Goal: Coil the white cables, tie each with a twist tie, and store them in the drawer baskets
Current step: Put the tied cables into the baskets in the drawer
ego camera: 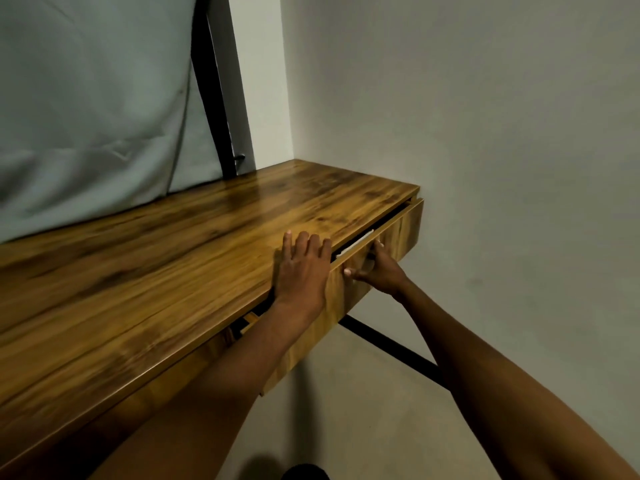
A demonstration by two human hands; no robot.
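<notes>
A wooden drawer (pixel 398 226) under the desk top stands only slightly ajar, a narrow dark gap showing along its top. In that gap a pale edge (pixel 355 244), perhaps a basket rim, is visible. My left hand (pixel 303 268) lies flat on the desk top (pixel 173 258) at its front edge, fingers straight. My right hand (pixel 375 270) presses against the drawer front, thumb out to the left and fingers spread on the panel. No white cables or twist ties are in view.
A grey-green cloth (pixel 93 109) hangs behind the desk beside a black frame post (pixel 216 91). White walls close the corner on the right. A black diagonal brace (pixel 391 344) runs under the desk above the pale floor.
</notes>
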